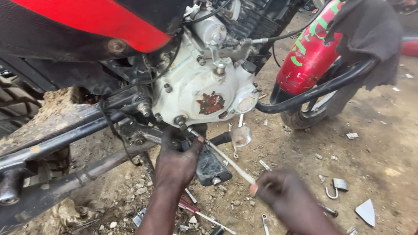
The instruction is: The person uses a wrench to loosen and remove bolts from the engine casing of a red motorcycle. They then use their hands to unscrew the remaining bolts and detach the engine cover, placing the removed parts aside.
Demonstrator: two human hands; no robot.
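In the centre of the frame the left hand (176,163) reaches up under the white metal engine cover (199,89), fingers curled against the dark parts below it; what they pinch is hidden. Lower right, the right hand (291,201) clenches the long silver metal rod tool (229,161), whose tip meets the cover's bottom edge.

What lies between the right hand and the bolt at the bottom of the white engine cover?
In the head view, a long metal tool shaft spans that stretch, running from the right hand up to the bolt beside the left hand; beneath it lies dirt ground.
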